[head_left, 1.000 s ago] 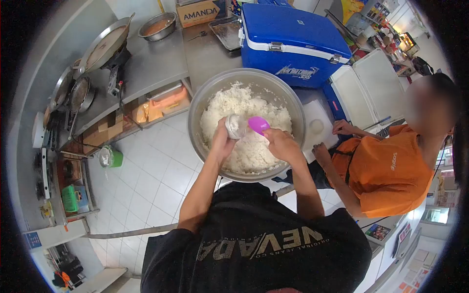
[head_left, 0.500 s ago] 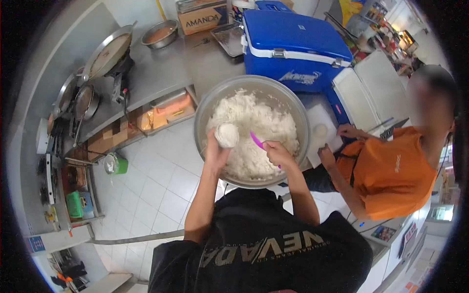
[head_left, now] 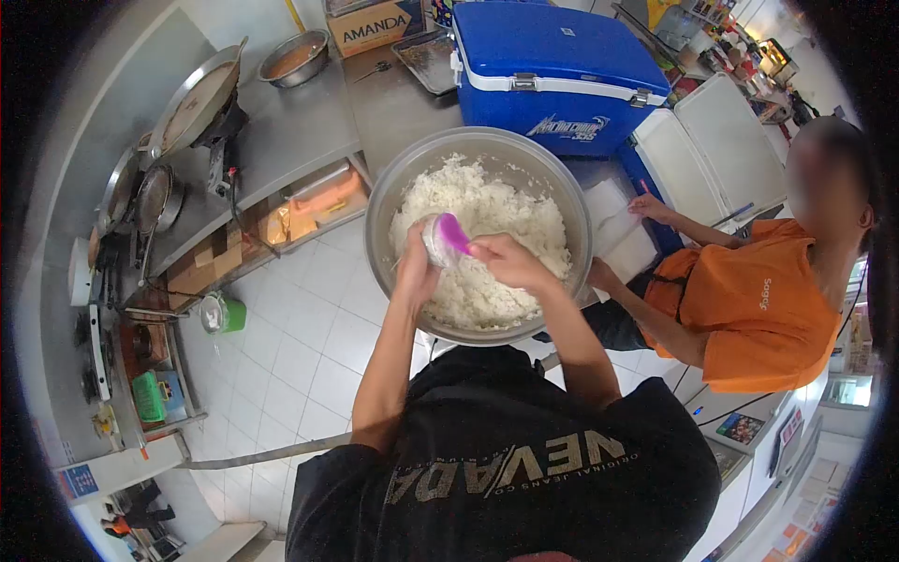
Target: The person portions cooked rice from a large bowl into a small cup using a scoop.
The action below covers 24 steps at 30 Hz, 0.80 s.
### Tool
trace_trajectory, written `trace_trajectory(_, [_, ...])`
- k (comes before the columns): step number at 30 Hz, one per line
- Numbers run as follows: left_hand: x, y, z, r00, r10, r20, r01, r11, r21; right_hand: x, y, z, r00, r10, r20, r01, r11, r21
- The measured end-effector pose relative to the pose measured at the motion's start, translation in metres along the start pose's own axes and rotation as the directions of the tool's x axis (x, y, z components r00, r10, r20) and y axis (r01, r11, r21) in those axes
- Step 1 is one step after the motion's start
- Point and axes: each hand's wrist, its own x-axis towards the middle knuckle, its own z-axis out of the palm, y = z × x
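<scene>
A large metal pot [head_left: 382, 187] full of cooked white rice [head_left: 506, 211] stands in front of me. My left hand [head_left: 412, 269] is wrapped round a small round cup [head_left: 433, 245], held tilted over the left part of the rice. My right hand [head_left: 508, 260] grips a purple rice paddle [head_left: 454, 231] by its handle. The paddle's blade lies against the mouth of the cup and hides most of what is inside.
A blue cooler box [head_left: 562, 80] stands behind the pot. On my right, a co-worker in an orange shirt [head_left: 749, 309] handles white paper [head_left: 623, 239] beside the pot. Pans [head_left: 197, 108] and a metal bowl [head_left: 295, 61] sit on the left counter. A green bucket [head_left: 222, 314] is on the floor.
The purple paddle has moved left from above the rice onto the cup, and the cup has tilted. The co-worker's hands have shifted, and the round white portion on the paper no longer shows.
</scene>
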Motion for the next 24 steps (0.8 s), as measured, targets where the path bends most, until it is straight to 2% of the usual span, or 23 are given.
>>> trace_trajectory(1, [-0.004, -0.002, -0.002, 1.0, -0.013, 0.011, 0.013, 1.0, -0.008, -0.001, 0.0, 0.006, 0.998, -0.062, 0.011, 0.063, 0.996, -0.058])
trace_trajectory(3, [-0.009, 0.004, -0.01, 0.999, -0.021, 0.027, 0.021, 1.0, -0.014, -0.011, -0.004, -0.02, 0.998, 0.021, 0.059, -0.016, 0.996, -0.084])
trace_trajectory(4, [-0.011, 0.002, -0.017, 0.999, -0.029, 0.015, 0.03, 0.995, -0.091, -0.018, -0.004, -0.029, 0.994, 0.068, 0.09, -0.059, 0.993, -0.098])
trace_trajectory(5, [-0.007, -0.001, -0.023, 1.0, -0.028, 0.01, 0.029, 0.985, -0.17, -0.021, 0.002, -0.028, 0.994, -0.108, -0.034, 0.101, 0.982, -0.161])
trace_trajectory(6, [-0.003, -0.001, -0.025, 1.0, -0.024, 0.01, 0.026, 0.968, -0.25, -0.026, 0.013, -0.023, 0.946, -0.291, -0.146, 0.25, 0.937, -0.245])
trace_trajectory(8, [-0.005, 0.0, -0.025, 1.0, 0.025, 0.019, -0.017, 0.95, -0.312, -0.044, 0.01, -0.01, 0.895, -0.342, -0.285, 0.205, 0.885, -0.419])
trace_trajectory(9, [-0.008, -0.001, -0.026, 0.999, 0.045, 0.02, -0.035, 0.94, -0.34, -0.057, -0.008, -0.002, 0.913, -0.216, -0.346, 0.025, 0.876, -0.481])
trace_trajectory(11, [-0.014, -0.002, -0.02, 0.999, 0.032, -0.027, -0.04, 0.932, -0.36, -0.065, -0.029, 0.013, 0.914, -0.093, -0.395, -0.159, 0.813, -0.56])
trace_trajectory(13, [-0.019, 0.0, -0.01, 0.999, 0.016, -0.037, -0.027, 0.944, -0.33, -0.064, -0.04, 0.026, 0.932, -0.093, -0.349, -0.162, 0.755, -0.635])
trace_trajectory(14, [-0.024, 0.001, -0.005, 1.0, 0.007, -0.028, -0.015, 0.956, -0.292, -0.06, -0.034, 0.033, 0.917, -0.157, -0.367, -0.12, 0.769, -0.628])
trace_trajectory(17, [-0.03, 0.0, 0.004, 0.999, 0.013, -0.038, -0.02, 0.979, -0.201, -0.054, -0.046, 0.039, 0.918, -0.101, -0.383, -0.167, 0.777, -0.607])
trace_trajectory(20, [-0.028, -0.003, 0.004, 0.996, 0.046, -0.074, -0.052, 0.996, -0.075, -0.049, -0.032, 0.041, 0.893, -0.224, -0.391, -0.024, 0.843, -0.538])
trace_trajectory(23, [-0.018, -0.02, -0.008, 0.993, 0.082, -0.089, -0.085, 0.996, -0.031, -0.043, -0.018, 0.04, 0.925, -0.191, -0.329, 0.084, 0.946, -0.312])
trace_trajectory(24, [-0.019, -0.02, -0.008, 0.992, 0.093, -0.09, -0.096, 0.995, -0.031, -0.039, -0.014, 0.038, 0.949, -0.145, -0.281, 0.072, 0.965, -0.253])
